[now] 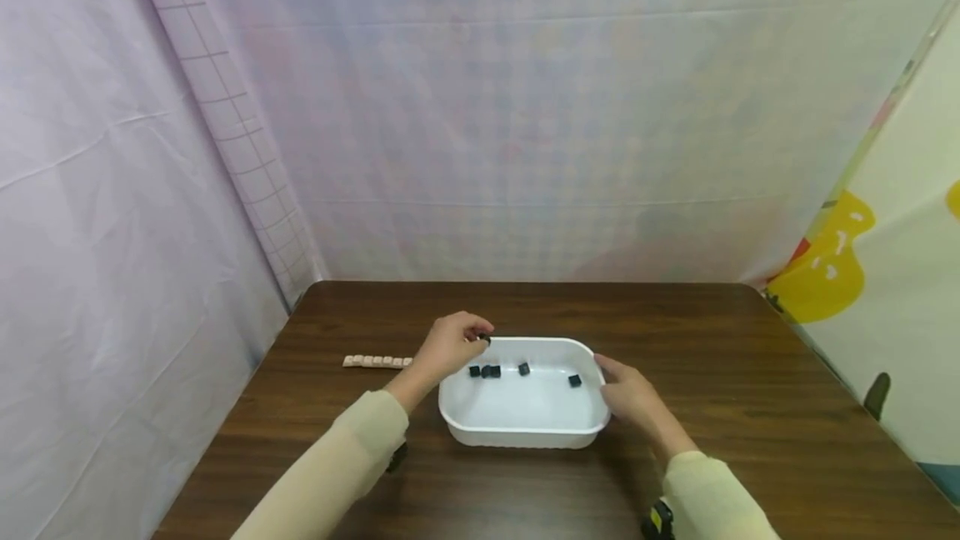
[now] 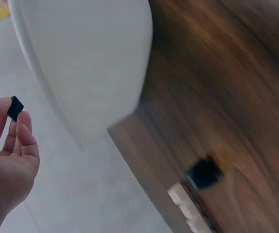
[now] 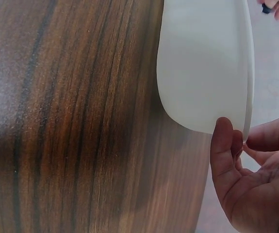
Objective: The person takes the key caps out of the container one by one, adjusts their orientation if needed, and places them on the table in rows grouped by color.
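In the head view a white plastic tray (image 1: 525, 438) sits on the table with several black keycaps (image 1: 575, 381) in it, most toward the left. Above its far left corner, my left hand (image 1: 450, 346) holds another black keycap (image 2: 15, 108), pinched between thumb and fingertips in the left wrist view. My right hand (image 1: 632, 394) grips the tray's right end; in the right wrist view the thumb and fingers lie on either side of the rim (image 3: 249, 97). A row of white keycaps (image 1: 375, 362) lies left of the tray, partly behind my left hand.
The brown wooden table (image 1: 750, 407) runs on beyond the tray on both sides. One black piece (image 2: 205, 173) lies on the wood beside the white row in the left wrist view. A pale curtain (image 1: 525, 148) hangs behind the table's far edge.
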Tool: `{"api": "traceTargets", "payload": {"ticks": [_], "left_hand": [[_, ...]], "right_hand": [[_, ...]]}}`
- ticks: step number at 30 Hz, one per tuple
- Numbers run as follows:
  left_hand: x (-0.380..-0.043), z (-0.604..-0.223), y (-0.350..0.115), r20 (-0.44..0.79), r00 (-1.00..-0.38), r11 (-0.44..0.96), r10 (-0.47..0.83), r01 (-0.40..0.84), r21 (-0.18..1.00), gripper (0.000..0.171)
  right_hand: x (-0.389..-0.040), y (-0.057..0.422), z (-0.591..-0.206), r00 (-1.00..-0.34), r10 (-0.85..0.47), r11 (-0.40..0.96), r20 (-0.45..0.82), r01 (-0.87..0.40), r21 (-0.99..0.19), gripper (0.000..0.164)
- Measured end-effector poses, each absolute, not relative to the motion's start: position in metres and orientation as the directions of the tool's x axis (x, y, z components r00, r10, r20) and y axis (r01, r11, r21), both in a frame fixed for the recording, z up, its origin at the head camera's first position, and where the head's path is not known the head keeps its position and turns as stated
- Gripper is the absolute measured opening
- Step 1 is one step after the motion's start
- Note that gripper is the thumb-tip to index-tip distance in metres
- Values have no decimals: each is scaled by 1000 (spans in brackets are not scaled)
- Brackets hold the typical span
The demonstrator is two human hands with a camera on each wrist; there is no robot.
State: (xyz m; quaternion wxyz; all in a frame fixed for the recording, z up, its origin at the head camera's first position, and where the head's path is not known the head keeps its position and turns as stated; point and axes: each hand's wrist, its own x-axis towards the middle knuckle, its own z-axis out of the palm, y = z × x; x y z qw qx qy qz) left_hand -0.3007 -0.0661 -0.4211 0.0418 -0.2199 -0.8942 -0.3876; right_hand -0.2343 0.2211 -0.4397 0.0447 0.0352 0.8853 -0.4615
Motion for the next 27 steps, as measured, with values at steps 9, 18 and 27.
{"api": "traceTargets", "payload": {"ticks": [9, 18, 27], "left_hand": [[-292, -437, -131, 251, -936, 595, 248, 351, 723, 21], [-278, -476, -197, 198, -938, 627, 284, 338, 702, 23], [-275, -490, -206, 159, -923, 654, 350, 362, 664, 24]], "right_hand": [[-234, 219, -439, -991, 30, 567, -134, 127, -814, 66], [-235, 218, -439, -988, 29, 562, -152, 142, -815, 66], [-235, 220, -438, -984, 38, 560, -176, 167, -812, 66]]}}
